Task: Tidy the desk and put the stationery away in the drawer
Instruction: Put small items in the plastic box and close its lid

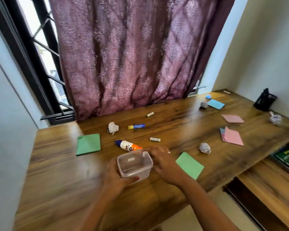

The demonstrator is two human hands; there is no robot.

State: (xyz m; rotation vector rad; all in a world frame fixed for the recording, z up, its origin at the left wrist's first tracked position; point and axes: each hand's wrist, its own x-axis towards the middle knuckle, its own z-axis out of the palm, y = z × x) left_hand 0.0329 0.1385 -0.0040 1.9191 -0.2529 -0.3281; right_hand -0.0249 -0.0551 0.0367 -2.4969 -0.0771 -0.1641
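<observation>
At the far left of the wooden desk [60,172] lies a green paper pad [88,144], flat and apart from the rest. Just past it a crumpled paper ball [113,127] sits near the back, and to its right a blue and yellow glue stick [136,126] lies on its side. Nearer the person, a white glue bottle [127,145] with an orange end lies tipped over, its orange end just behind the clear plastic box [134,165].

The left hand [114,178] is wrapped around the box from its left and near side, thumb on the front wall, fingers curled closed on it, so the box is gripped. The box stands open-topped with no lid on it, and looks empty. The right hand [163,161] lies against the right side of the box with fingers bent and loosely together at its far right corner; the blur makes it hard to tell whether it truly grips or only touches.

Right of the hands lies a second green sheet [189,165], then another paper ball [205,148]. Two small white sticks [155,139] lie in the middle of the desk. Further right are pink sheets [232,136], a pink lid [233,118], a blue pad [215,104] and a black pen holder [264,100] at the wall. Below the desk's right end, a drawer [274,189] stands pulled open.
</observation>
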